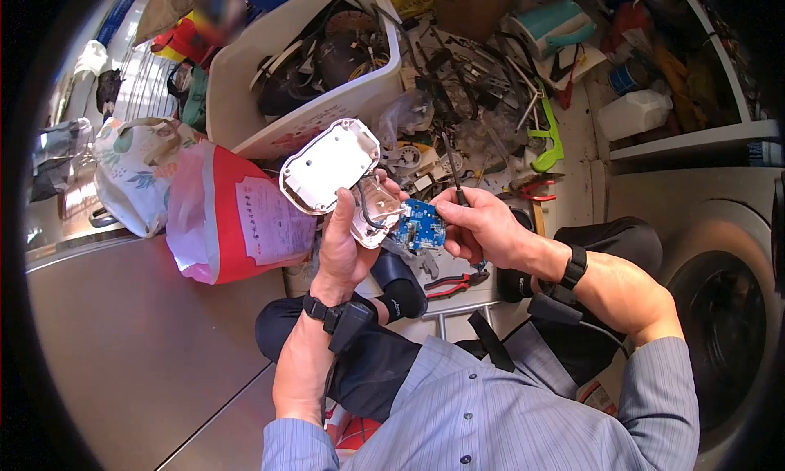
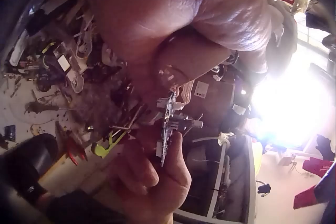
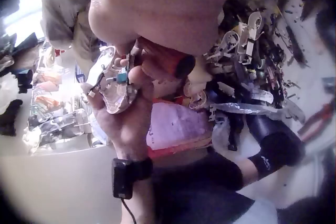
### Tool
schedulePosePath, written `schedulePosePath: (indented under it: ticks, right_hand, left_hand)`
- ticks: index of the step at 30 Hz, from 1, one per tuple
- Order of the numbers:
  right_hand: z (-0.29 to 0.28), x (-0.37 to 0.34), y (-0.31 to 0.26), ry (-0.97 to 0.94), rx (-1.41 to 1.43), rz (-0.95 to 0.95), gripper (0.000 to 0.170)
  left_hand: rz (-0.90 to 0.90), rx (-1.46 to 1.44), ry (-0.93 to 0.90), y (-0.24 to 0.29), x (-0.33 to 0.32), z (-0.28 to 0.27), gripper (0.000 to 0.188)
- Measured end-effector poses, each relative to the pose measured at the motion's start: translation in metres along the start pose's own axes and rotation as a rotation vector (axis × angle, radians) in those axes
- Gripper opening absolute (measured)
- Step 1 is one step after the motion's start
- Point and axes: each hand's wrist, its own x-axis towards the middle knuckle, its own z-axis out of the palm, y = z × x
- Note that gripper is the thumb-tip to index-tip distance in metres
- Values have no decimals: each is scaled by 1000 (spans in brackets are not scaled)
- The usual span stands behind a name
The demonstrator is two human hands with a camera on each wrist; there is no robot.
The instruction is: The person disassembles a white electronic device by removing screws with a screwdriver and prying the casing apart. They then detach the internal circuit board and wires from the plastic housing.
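My left hand [image 1: 339,254] holds an opened white plastic housing. Its larger white half [image 1: 329,167] leans up beyond the thumb, while the smaller hollow half [image 1: 378,209] lies against the fingers. A dark cable and thin wires run around the smaller half, with light wires reaching a blue circuit board [image 1: 421,226]. Thumb and fingers of my right hand [image 1: 495,230] pinch the board's right edge. In the left wrist view the board [image 2: 167,129] appears edge-on between both hands. A tool with a reddish handle [image 3: 167,60] is tucked in my right hand, partly hidden by it.
Red-handled pliers [image 1: 456,284] lie on the floor near my feet. Beyond is a heap of scrap parts [image 1: 466,87]. A white bin [image 1: 307,115] and a red-and-white bag [image 1: 245,217] stand left, with a washing machine [image 1: 719,307] at right.
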Motion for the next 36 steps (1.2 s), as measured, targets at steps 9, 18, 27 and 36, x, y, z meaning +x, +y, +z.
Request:
schedulePosePath:
  ticks: [9, 18, 27, 36]
  right_hand:
    - [5, -5, -4, 38, -180, -38, 27]
    - [15, -4, -6, 75, -333, -141, 38]
    - [17, -16, -22, -195, -105, -178, 88]
    - [19, 6, -11, -8, -560, -652, 82]
  left_hand:
    - [-7, 30, -16, 1, -3, 4, 71]
    - [-16, 31, -15, -5, -2, 9, 67]
    - [-2, -36, 109, -8, 2, 7, 65]
    - [-27, 17, 153, -23, 3, 15, 63]
